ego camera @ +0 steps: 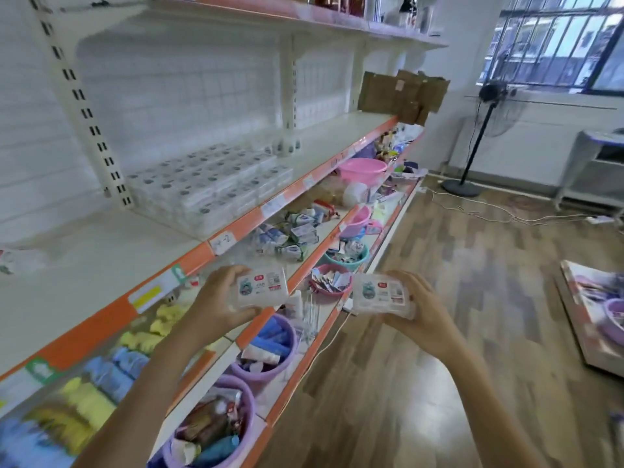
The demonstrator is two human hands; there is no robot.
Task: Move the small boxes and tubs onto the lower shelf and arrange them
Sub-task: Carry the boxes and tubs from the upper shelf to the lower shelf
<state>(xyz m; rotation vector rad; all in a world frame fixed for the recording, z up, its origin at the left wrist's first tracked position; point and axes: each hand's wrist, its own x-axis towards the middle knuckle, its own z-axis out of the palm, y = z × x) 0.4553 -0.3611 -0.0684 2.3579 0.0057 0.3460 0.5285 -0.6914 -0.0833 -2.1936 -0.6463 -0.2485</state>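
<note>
One clear labelled box in each hand, held before the shelves

Left hand grips left box, nearer the lower shelf; right hand grips right box.

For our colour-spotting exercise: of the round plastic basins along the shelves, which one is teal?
The teal basin, holding small packets, sits between a pink basin nearer the hands and a tilted pink one beyond; the others are pink or purple.

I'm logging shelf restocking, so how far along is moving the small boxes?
Done: none visibly placed lower. In hand: the left hand holds one clear box, the right hand another box, both off the shelves. Left: the block of clear boxes sits on the upper shelf.
</note>
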